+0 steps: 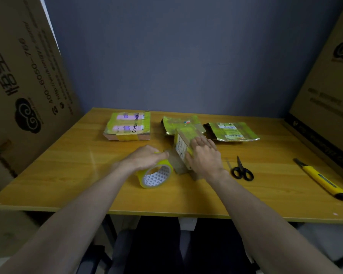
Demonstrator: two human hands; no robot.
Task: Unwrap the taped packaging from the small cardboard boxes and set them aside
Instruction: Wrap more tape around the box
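A small cardboard box (181,148) with yellow tape stands tilted near the middle of the wooden table (67,175). My right hand (203,155) lies over its right side, fingers wrapped on its top edge. My left hand (147,158) grips a roll of yellow tape (156,176) just left of the box, and a strip of tape runs from the roll to the box. Three more taped packages lie behind: a flat one (128,126) at the back left, a crumpled one (176,122) at the back centre, and another (233,131) at the back right.
Black scissors (242,171) lie right of my right hand. A yellow utility knife (323,179) lies near the table's right edge. Large cardboard cartons (24,80) stand at both sides of the table, the right carton (325,91) close to the knife. A blue wall is behind.
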